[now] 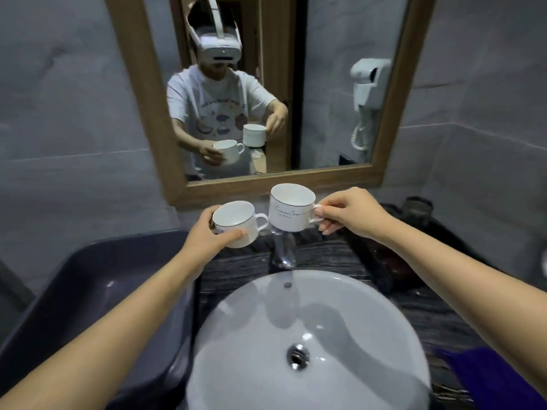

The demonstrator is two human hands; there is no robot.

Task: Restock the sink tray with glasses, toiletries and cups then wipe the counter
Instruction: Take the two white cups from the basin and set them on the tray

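Note:
I hold two white cups in the air above the back of the sink. My left hand (211,233) wraps around the body of the left cup (236,221), its handle pointing right. My right hand (347,213) pinches the handle of the right cup (291,207), which carries thin script lettering and sits a little higher. The two cups nearly touch. A dark tray (373,261) lies on the counter to the right, under my right forearm. What lies in the tray is too dark to make out.
The round white basin (310,335) fills the foreground, with a chrome faucet (284,250) behind it. A dark plastic tub (97,294) stands at the left. A purple cloth (491,377) lies at the lower right. A wood-framed mirror (260,182) hangs on the wall.

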